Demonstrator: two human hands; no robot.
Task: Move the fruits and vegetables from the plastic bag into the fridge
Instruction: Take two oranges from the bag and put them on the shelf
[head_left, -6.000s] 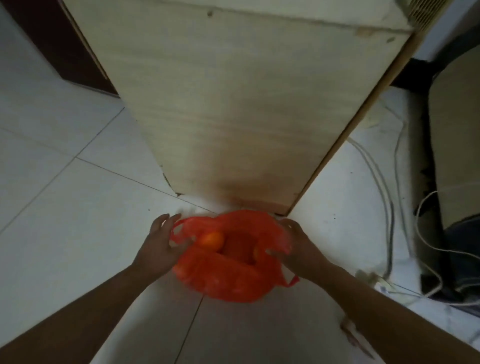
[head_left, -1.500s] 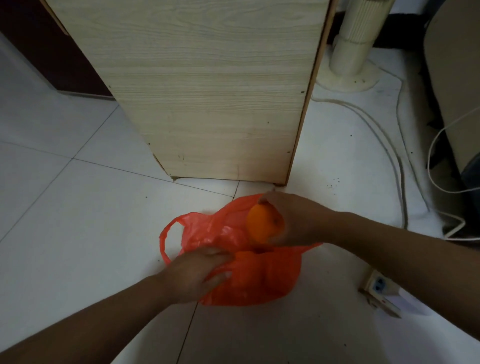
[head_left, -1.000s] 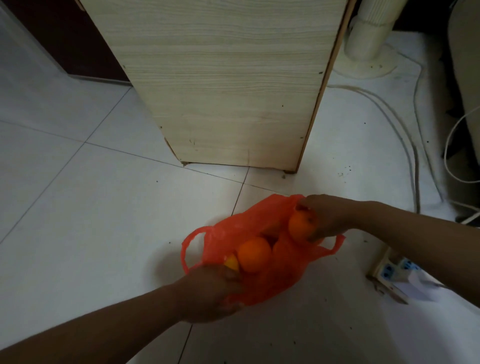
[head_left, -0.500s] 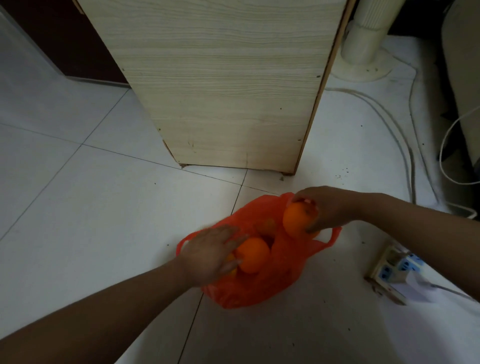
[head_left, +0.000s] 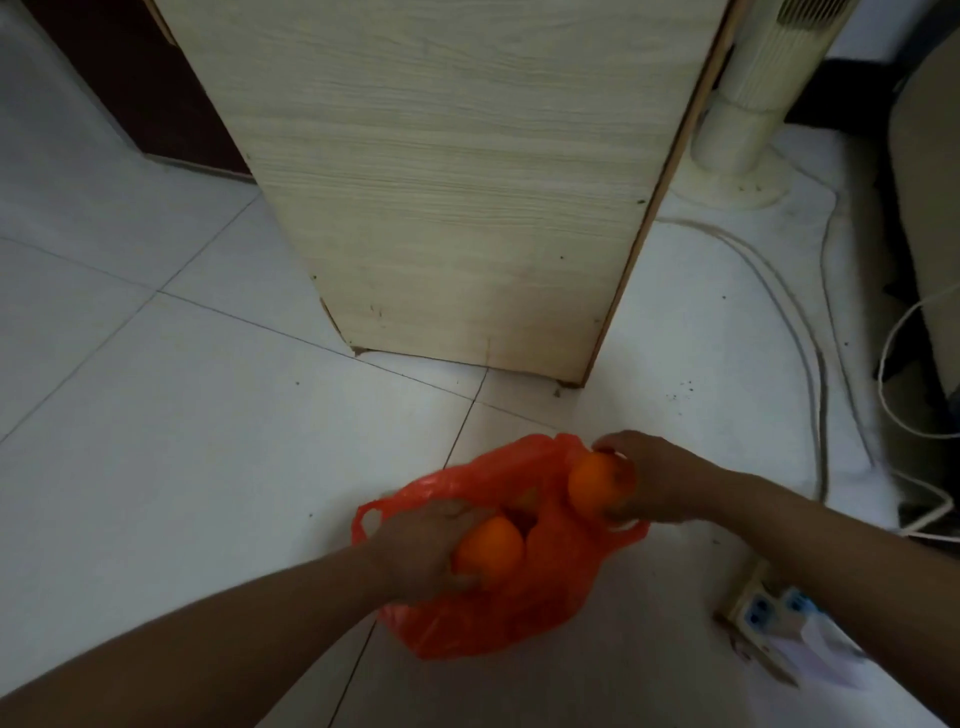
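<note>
An orange-red plastic bag (head_left: 498, 618) lies open on the white tiled floor in front of a pale wood-grain cabinet (head_left: 467, 171). My left hand (head_left: 415, 545) is curled around an orange (head_left: 488, 548) at the bag's mouth. Over the bag's far right rim, my right hand (head_left: 649, 480) grips a second orange (head_left: 592, 483). More fruit shows dimly inside the bag between the two hands. No open fridge interior is in view.
A white tower fan base (head_left: 737, 166) stands right of the cabinet. Grey and white cables (head_left: 810, 353) run across the floor on the right. A power strip (head_left: 769, 618) lies near my right forearm. A dark doorway (head_left: 119, 78) is at upper left.
My left hand has closed around the orange it was only touching half a second ago. My right hand keeps its orange at the bag's right rim.
</note>
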